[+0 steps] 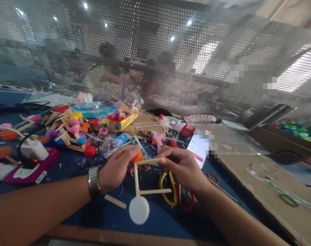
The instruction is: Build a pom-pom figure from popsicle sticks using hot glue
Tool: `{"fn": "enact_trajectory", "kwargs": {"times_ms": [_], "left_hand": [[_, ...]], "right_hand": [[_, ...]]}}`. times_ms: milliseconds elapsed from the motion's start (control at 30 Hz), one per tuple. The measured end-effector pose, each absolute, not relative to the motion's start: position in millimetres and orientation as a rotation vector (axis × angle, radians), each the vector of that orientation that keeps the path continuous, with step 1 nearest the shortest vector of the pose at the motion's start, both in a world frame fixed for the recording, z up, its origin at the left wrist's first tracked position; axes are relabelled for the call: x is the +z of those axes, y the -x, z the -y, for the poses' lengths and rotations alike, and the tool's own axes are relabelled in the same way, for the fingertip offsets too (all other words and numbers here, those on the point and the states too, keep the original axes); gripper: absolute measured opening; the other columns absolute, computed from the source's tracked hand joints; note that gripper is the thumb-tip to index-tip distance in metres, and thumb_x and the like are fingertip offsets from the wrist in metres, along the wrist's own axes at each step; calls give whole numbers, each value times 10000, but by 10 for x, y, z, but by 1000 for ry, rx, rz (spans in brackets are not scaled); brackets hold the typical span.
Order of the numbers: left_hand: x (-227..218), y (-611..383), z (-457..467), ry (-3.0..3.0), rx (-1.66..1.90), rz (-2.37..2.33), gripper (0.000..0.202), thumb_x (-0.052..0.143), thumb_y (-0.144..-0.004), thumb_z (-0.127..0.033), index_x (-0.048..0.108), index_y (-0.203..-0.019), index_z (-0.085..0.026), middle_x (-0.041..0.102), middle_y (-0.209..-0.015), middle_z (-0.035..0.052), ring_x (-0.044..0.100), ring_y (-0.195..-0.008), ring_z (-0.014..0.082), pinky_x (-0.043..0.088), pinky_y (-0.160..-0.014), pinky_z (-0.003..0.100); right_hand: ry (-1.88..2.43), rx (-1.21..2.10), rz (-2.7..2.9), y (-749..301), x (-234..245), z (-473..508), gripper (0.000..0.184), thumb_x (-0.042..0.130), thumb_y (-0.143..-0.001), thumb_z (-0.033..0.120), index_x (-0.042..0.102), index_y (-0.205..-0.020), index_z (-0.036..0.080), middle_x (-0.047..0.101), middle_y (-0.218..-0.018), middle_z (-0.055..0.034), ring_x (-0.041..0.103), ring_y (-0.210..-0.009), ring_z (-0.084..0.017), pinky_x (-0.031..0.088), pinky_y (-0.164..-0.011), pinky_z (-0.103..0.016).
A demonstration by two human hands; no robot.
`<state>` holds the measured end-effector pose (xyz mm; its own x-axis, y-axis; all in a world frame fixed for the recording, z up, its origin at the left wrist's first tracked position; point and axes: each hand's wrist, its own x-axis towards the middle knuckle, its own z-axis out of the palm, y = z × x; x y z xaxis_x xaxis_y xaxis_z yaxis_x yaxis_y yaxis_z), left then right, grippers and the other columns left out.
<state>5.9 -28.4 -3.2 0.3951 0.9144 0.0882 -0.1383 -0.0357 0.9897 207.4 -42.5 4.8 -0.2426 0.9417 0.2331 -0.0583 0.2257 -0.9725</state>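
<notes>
Stick frame (136, 179): light, probably brittle at joints; grip sticks. Your left hand (116, 169) fingers clamp its orange cap (138, 157); right hand (181, 167) fingers pinch the top stick (151, 160).

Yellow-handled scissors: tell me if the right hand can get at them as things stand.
Probably yes: the scissors lie uncovered just beneath the right hand, though its fingers are busy pinching the stick frame.

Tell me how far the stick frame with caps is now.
Done: the stick frame is joined and carries a white cap at its lower end. In hand: the left hand holds an orange cap at the top while the right hand grips its upper bar. Left, probably: more caps, since the stick models at the left carry several each.
</notes>
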Motion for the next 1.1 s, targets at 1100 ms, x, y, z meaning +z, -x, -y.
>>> {"fn": "enact_trajectory", "kwargs": {"times_ms": [1100], "left_hand": [[-92, -57, 175, -1194, 1222, -740, 488, 585, -923, -559, 545, -604, -192, 498, -525, -33, 461, -517, 101, 381, -551, 243]], "right_hand": [[885, 1046, 1043, -2181, 33, 249, 473, 939, -569, 530, 614, -557, 187, 573, -506, 33, 501, -454, -85, 366, -425, -209]]}}
